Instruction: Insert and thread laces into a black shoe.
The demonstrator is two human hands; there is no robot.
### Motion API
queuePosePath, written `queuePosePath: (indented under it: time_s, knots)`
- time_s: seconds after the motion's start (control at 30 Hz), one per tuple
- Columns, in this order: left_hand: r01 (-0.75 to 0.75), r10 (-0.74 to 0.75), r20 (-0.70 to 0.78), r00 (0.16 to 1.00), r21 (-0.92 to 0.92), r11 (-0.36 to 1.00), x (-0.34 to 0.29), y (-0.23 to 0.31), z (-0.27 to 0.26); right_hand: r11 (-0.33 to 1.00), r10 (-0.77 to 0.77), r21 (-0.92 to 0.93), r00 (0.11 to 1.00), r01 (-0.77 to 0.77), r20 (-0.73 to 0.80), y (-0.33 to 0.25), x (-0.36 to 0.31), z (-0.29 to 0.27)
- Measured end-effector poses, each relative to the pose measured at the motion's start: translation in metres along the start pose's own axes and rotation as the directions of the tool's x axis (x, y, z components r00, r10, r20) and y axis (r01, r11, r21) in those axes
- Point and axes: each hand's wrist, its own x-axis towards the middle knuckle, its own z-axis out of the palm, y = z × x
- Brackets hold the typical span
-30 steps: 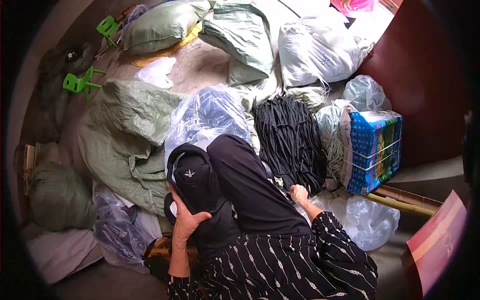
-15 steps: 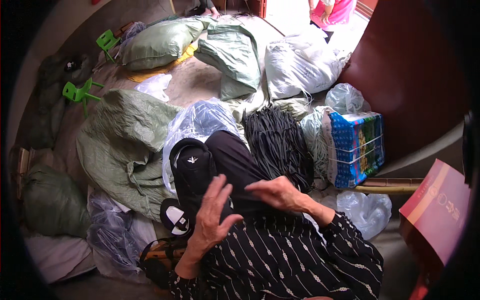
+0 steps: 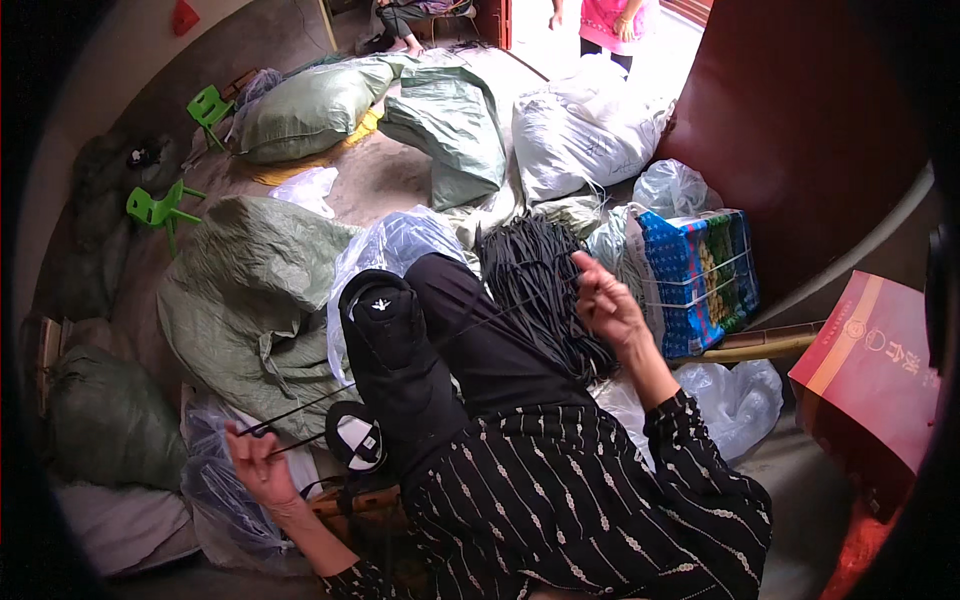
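Black cord [image 3: 305,407] across lap [image 3: 505,375], hands [image 3: 266,474] [image 3: 612,312] outside its edges

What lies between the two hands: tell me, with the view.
A thin black lace stretches from the left hand toward the right hand, across black trousers; head view.

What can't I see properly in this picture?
All in the head view:
Right hand's grip on the black cord: too thin and dark against the black bundle.
Person in pink: cut off by the top edge.
Plump green sack's contents: hidden by its cloth.
Red box's right edge: lost in the dark rim.
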Motion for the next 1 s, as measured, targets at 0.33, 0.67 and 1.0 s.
queuePosePath:
  time_s: [0.33, 0.67, 1.0]
  knots:
    - [-0.188, 0.254, -0.519, 0.816, 0.177, 0.966, -0.03, 0.098, -0.083, 0.925, -0.377, -0.215, 0.823, 0.312, -0.425, -0.087, 0.013, -0.093]
    - [0.444, -0.68, -0.234, 0.695, 0.883, 0.15, 0.001, -0.1, 0.131, 0.358, 0.357, -0.691, 0.592, 0.627, 0.722, 0.133, -0.004, 0.101]
    - [0.355, -0.254, -0.299, 0.92, 0.356, 0.864, -0.003, -0.065, 0.061, 0.903, 0.264, -0.404, 0.93, -0.146, 0.255, 0.075, -0.005, 0.049]
